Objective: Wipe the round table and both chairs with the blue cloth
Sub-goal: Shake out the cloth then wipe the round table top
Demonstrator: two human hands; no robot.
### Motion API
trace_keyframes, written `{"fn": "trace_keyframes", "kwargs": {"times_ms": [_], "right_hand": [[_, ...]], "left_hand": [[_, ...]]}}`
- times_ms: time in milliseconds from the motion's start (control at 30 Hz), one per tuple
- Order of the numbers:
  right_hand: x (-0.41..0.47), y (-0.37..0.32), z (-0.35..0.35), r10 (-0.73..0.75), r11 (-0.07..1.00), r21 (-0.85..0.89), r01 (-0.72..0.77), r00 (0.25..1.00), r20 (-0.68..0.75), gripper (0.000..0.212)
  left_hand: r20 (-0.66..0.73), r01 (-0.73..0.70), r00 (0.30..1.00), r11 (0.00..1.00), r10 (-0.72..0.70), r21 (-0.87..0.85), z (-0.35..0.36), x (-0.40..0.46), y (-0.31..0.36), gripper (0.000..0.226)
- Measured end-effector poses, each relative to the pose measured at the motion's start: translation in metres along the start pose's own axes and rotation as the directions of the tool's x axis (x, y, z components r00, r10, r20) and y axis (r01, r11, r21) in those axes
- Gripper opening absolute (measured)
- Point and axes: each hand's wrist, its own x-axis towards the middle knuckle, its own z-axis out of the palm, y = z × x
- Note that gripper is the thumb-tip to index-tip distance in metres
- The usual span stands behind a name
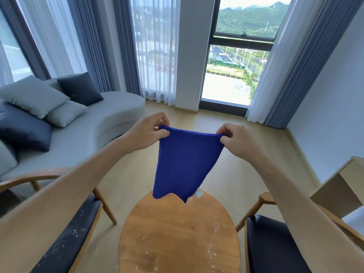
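Observation:
The blue cloth [185, 162] hangs spread in the air above the far edge of the round wooden table [177, 233]. My left hand [147, 133] pinches its upper left corner and my right hand [236, 140] pinches its upper right corner. White specks and smears lie on the table top. The left chair [74, 231] has a dark seat dusted with white specks and a curved wooden armrest. The right chair [275, 245] has a dark seat and wooden frame, partly hidden by my right forearm.
A grey curved sofa [94, 123] with several cushions stands at the left. Tall windows with curtains [299, 62] fill the far wall. A light wooden cabinet [340, 186] stands at the right wall. Bare wooden floor lies beyond the table.

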Motion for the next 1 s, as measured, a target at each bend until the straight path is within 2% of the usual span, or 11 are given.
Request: {"fn": "trace_keyframes", "kwargs": {"times_ms": [200,433,633,700,800,867,933,1000], "right_hand": [[-0.001,0.006,-0.003,0.058,0.987,0.152,-0.057,0.998,-0.001,0.027],[-0.004,0.011,-0.009,0.087,0.984,0.153,-0.091,0.996,0.031,0.028],[-0.007,0.012,-0.009,0.118,0.921,0.372,-0.116,0.993,0.018,0.028],[-0.006,0.011,-0.011,0.102,0.936,0.338,-0.097,0.995,0.004,0.028],[-0.006,0.008,-0.016,0.05,0.988,0.146,-0.05,0.999,-0.001,0.03],[-0.007,-0.002,-0.015,-0.024,0.998,0.06,0.02,0.998,0.059,0.037],[-0.007,-0.02,-0.006,-0.117,0.992,0.067,0.108,0.982,0.151,0.05],[-0.005,-0.038,0.004,-0.183,0.982,0.095,0.166,0.958,0.22,0.049]], "left_hand": [[-0.041,0.009,0.999,0.998,-0.012,-0.066,0.001,0.0,0.011,0.019],[0.015,-0.015,1.0,0.992,0.017,-0.122,0.006,-0.003,0.027,0.013],[0.013,0.013,1.0,0.987,-0.011,-0.162,0.003,-0.004,0.037,0.015],[0.007,0.009,1.0,0.987,-0.007,-0.159,0.003,-0.005,0.041,0.014],[0.016,0.011,1.0,0.989,-0.009,-0.15,0.005,-0.005,0.048,0.013],[0.041,0.009,0.999,0.99,-0.003,-0.141,0.01,-0.005,0.053,0.01],[0.073,-0.002,0.997,0.991,0.012,-0.132,0.018,-0.005,0.058,0.007],[0.081,-0.005,0.997,0.994,0.014,-0.11,0.025,-0.003,0.061,0.007]]}}
